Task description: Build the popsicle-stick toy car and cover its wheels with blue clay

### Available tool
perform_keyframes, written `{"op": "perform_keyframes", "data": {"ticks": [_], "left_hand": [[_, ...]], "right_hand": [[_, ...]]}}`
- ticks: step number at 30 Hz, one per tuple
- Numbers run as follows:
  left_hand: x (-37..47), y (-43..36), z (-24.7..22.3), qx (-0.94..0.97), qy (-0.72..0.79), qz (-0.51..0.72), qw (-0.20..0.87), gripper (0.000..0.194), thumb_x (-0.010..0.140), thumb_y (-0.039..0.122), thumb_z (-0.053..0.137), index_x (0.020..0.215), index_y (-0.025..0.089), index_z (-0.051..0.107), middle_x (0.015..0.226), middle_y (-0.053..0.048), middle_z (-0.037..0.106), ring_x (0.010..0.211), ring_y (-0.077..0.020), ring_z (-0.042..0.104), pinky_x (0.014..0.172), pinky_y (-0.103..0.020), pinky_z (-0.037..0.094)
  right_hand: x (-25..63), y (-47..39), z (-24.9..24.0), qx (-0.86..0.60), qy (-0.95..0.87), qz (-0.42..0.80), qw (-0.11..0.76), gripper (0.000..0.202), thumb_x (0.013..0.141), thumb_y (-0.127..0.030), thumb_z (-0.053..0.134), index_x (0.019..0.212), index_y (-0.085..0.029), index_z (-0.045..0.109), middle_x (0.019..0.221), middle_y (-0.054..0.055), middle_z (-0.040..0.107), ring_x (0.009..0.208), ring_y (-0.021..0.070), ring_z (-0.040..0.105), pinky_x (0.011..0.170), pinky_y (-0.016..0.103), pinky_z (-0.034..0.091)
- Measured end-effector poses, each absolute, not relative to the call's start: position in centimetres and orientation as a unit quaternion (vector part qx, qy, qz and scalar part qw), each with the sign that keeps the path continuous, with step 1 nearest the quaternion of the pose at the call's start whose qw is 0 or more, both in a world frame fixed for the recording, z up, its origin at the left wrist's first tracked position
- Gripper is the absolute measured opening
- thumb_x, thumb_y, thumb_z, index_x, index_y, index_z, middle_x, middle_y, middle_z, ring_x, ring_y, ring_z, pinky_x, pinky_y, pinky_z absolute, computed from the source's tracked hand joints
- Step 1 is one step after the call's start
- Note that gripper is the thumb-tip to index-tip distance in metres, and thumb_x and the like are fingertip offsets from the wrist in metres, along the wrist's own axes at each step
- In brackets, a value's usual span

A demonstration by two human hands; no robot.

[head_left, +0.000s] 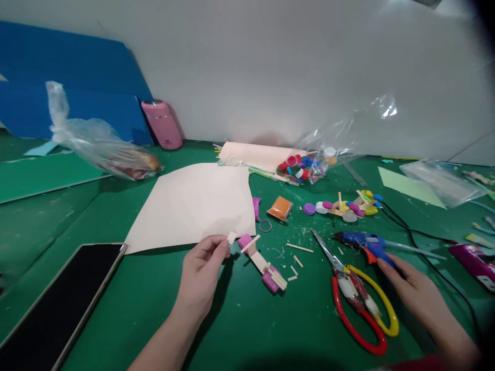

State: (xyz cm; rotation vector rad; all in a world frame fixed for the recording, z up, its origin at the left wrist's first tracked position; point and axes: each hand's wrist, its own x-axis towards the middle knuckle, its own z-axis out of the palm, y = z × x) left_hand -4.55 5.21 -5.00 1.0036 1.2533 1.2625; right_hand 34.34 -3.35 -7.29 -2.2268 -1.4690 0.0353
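One hand, the left (203,275), pinches a small pale chip (231,237), not yet attached to the assembly (253,251) just beside it, whose pink blocks (273,280) a strip (259,260) already bridges. Rightward: loose stick pieces (299,248), seemingly still unused; scissors (350,288); a blue glue gun (358,240), its handle gripped by the right hand (419,288).

The blue glue gun (361,240) points left toward a small cream piece (231,237).
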Motion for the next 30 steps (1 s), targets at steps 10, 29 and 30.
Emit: {"op": "perform_keyframes", "data": {"ticks": [10,29,30], "left_hand": [[-5.4,6.2,-0.7,0.596,0.56,0.347,0.46,0.015,0.078,0.026,0.046,0.066,0.018,0.05,0.061,0.004,0.045,0.061,-0.0113,0.04,0.055,-0.022,0.031],[-5.5,11.8,3.9,0.863,0.384,-0.069,0.322,0.017,0.072,0.017,0.036,0.072,0.018,0.052,0.072,-0.001,0.056,0.063,-0.0147,0.049,0.056,-0.023,0.037],[-5.5,12.0,3.9,0.864,0.38,-0.072,0.322,0.016,0.071,0.017,0.036,0.071,0.018,0.052,0.071,-0.001,0.056,0.062,-0.0146,0.049,0.056,-0.023,0.037]], "right_hand": [[24.5,-1.0,-2.3,-0.712,-0.631,0.054,0.305,0.03,0.081,-0.039,0.045,0.105,-0.023,0.053,0.106,0.006,0.054,0.093,0.0218,0.054,0.075,0.033,0.045],[15.3,4.2,0.8,-0.537,-0.704,0.33,0.328,0.024,0.085,-0.023,0.046,0.109,-0.024,0.049,0.102,0.001,0.055,0.085,0.0116,0.052,0.074,0.021,0.042],[15.2,4.3,0.8,-0.537,-0.703,0.332,0.327,0.024,0.085,-0.023,0.046,0.108,-0.024,0.049,0.102,0.001,0.055,0.084,0.0115,0.052,0.074,0.021,0.042]]}}
